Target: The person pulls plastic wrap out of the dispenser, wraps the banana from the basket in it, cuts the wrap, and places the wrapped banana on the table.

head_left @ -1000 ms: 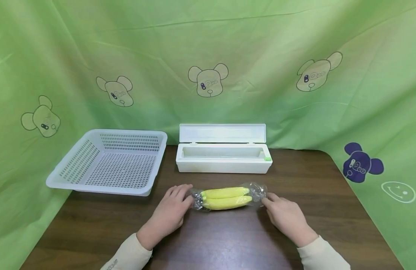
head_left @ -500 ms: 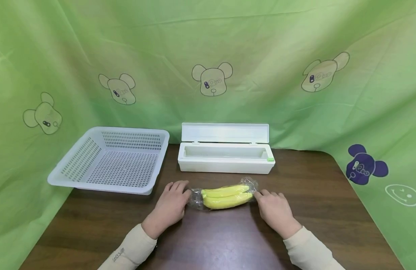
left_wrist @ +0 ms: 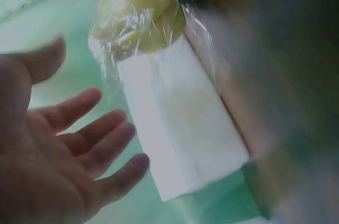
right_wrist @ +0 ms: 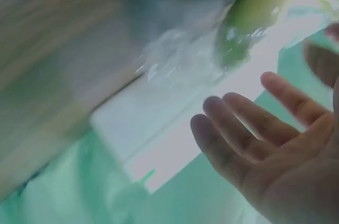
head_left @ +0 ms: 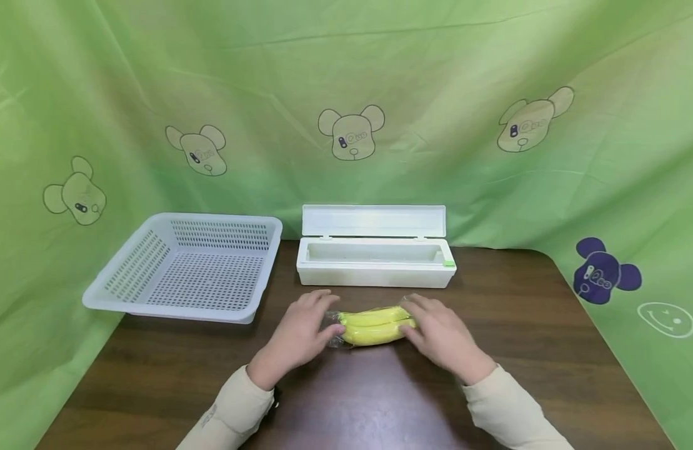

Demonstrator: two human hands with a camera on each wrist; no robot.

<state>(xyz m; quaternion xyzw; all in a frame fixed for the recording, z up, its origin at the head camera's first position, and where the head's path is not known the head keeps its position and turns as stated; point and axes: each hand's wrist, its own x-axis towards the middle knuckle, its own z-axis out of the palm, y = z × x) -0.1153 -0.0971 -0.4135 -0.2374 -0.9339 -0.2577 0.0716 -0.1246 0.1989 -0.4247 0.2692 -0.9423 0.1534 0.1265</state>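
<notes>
Two yellow bananas [head_left: 371,334], wrapped in clear plastic film [head_left: 334,340], lie side by side on the brown table. My left hand [head_left: 298,331] is at their left end, its thumb at the film by the stems. Over the right end is my right hand [head_left: 444,337], thumb in front and fingers behind. In the left wrist view the left fingers [left_wrist: 106,144] are spread and loosely bent beside the wrapped bananas [left_wrist: 145,12]. The right fingers [right_wrist: 254,123] also look relaxed and apart in the right wrist view, near crumpled film [right_wrist: 177,68]. Both wrist views are blurred.
Behind the bananas stands a long white box [head_left: 374,276] with its lid [head_left: 374,220] raised and a small green piece at its right end. A white perforated basket [head_left: 180,314] sits at the back left. A green printed curtain [head_left: 256,75] surrounds the table [head_left: 537,350].
Both hands have moved inward from the ends of the film to the bananas. The loose film at the right end has been tucked in and is now mostly covered by my right hand.
</notes>
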